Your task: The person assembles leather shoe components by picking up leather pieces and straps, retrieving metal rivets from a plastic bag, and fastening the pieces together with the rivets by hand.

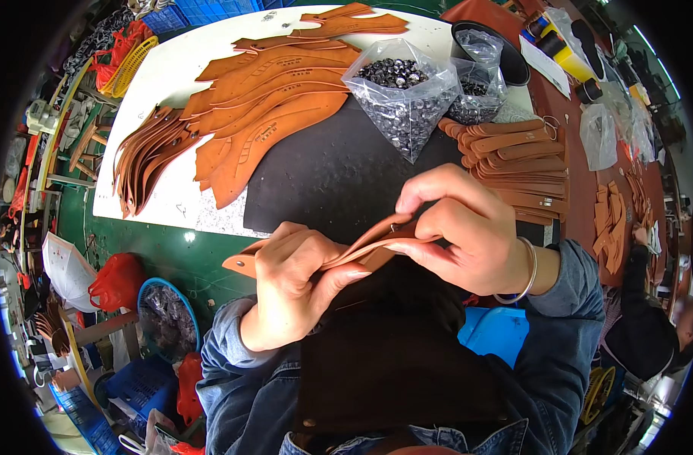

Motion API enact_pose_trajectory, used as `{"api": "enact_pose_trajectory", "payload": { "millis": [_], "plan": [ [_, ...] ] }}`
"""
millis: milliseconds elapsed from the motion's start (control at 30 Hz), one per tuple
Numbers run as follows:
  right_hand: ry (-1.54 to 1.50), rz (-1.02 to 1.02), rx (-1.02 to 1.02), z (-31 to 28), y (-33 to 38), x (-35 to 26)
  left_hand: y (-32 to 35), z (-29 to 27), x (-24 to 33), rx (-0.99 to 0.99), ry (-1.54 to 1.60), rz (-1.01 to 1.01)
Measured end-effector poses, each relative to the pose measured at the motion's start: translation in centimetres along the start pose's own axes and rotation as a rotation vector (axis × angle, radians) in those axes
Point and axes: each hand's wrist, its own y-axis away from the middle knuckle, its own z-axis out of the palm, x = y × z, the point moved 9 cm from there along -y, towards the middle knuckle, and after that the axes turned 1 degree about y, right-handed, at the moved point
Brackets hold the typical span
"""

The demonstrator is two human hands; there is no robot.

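Observation:
A folded piece of tan leather (371, 246) is held up in front of my body, above the near edge of the table. My left hand (292, 277) pinches its left part between thumb and fingers. Beyond that hand sticks out a narrow end (244, 262) with a small dark hole or stud. My right hand (464, 231), with a bangle at the wrist, grips the other end, its thumb below and fingers curled above. A small metal-looking spot shows on the leather near the right fingertips, too small to make out clearly.
On the white table (145, 83) lie overlapping leather panels (274, 95), a bundle of curved strips (151, 155) and a black mat (316, 167). Bags of dark metal snaps (403, 91) stand beside stacked leather straps (520, 163). Another person (646, 318) is at the far right.

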Motion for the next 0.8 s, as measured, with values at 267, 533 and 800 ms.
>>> {"api": "enact_pose_trajectory", "payload": {
  "millis": [267, 533, 800],
  "plan": [
    [-0.146, -0.067, -0.089, 2.3, -0.5, 0.2, 0.0, 1.6, -1.7, 0.002, 0.250, -0.121],
    [0.891, 0.013, -0.191, 0.0, -6.0, 13.6, 0.3, 2.3, -3.4, -0.125, 0.081, -0.243],
    [0.801, 0.118, -0.340, 3.2, -6.9, 17.7, 0.5, 2.7, -3.7, -0.167, 0.078, -0.236]
  ]
}}
